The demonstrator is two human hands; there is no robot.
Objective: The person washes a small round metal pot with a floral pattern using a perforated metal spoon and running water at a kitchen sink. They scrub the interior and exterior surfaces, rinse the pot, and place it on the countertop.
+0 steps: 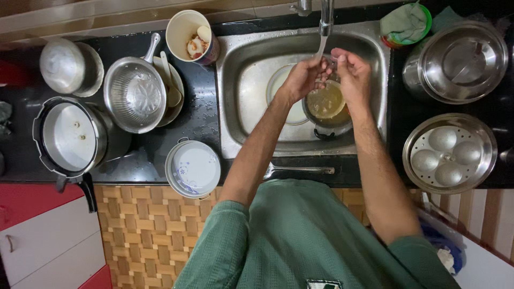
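Observation:
Both my hands are together over the steel sink (235, 101), under a thin stream of water from the tap (325, 16). My left hand (303, 79) has its fingers curled, and my right hand (350, 75) faces it, fingers touching. Whether they hold something small between them is unclear. Below them in the basin stands a metal pot (327, 104) full of murky yellowish water, next to a white plate (284, 91).
On the black counter to the left are a strainer pan (135, 96), a pressure cooker (72, 136), a lidded bowl (65, 67), a patterned lidded pot (193, 168) and a cup of scraps (191, 37). To the right stand a steel pot (460, 61) and an idli steamer (448, 152). A spoon (300, 170) lies on the sink's front edge.

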